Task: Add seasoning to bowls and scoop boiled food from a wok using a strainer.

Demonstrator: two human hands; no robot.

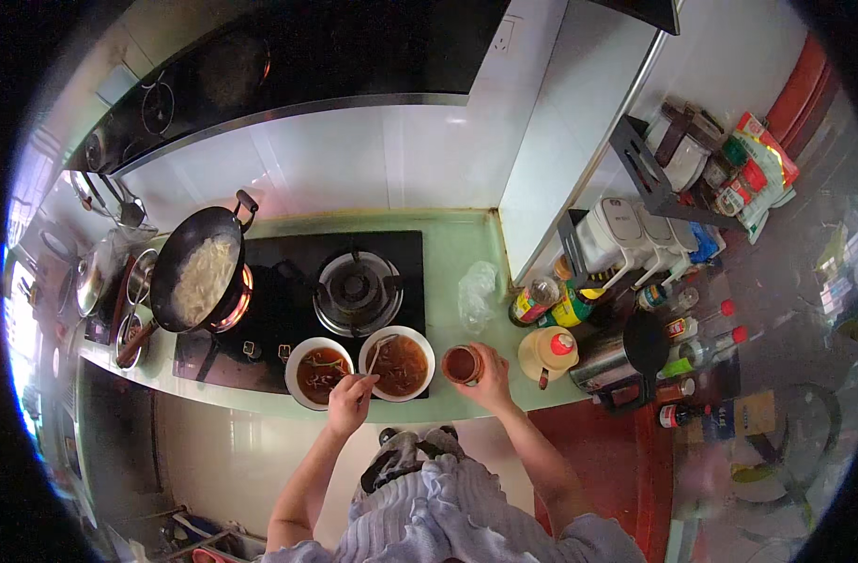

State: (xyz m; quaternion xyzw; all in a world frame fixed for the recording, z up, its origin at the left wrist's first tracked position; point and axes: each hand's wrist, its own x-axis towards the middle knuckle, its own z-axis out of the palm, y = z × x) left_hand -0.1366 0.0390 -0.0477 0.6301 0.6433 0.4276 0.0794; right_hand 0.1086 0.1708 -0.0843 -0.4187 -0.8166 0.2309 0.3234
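Note:
Two white bowls of reddish-brown broth stand side by side at the front edge of the cooktop, the left bowl (292,383) and the right bowl (429,352). My left hand (351,401) grips the handle of a white spoon (376,352), whose other end is in the right bowl. On the right, my right hand (491,380) is wrapped around an uncapped glass jar (462,364) with dark red contents. Farther left, a black wok (165,281) holding pale noodle-like strips sits over a lit burner.
A bare gas burner (357,285) lies behind the bowls. A crumpled plastic bag (477,295) is on the green counter. To the right stand a beige jug (552,355), sauce bottles (534,301) and a black pan (646,345). Small metal bowls (142,274) are left of the wok.

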